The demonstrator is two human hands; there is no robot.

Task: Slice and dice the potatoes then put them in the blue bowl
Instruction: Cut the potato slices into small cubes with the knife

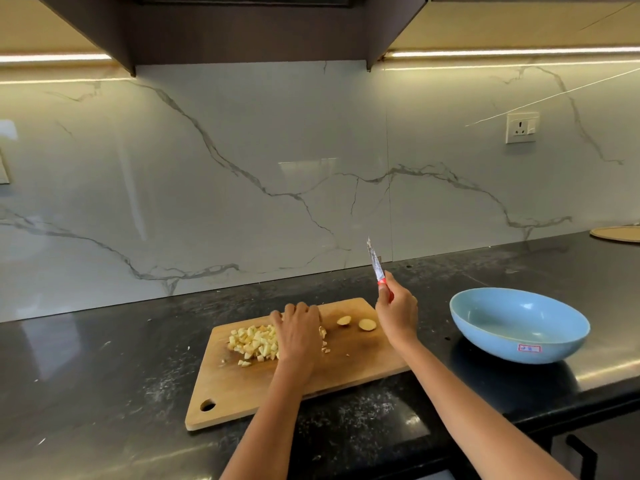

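A pile of diced potato [252, 344] lies on the wooden cutting board [242, 393]. My left hand [298, 332] rests on the pile's right side, fingers curved over the pieces and hiding some of them. Two potato end slices [356, 322] lie on the board farther right. My right hand [397, 313] grips a red-handled knife [375, 263] with the blade pointing up, raised above the board's right end. The blue bowl [519, 325] stands empty on the counter to the right of the board.
The black counter [104, 358] runs along a marble backsplash. A round wooden board [620, 233] lies at the far right back. A wall socket [522, 127] sits above the bowl. The counter's front edge passes just below the bowl.
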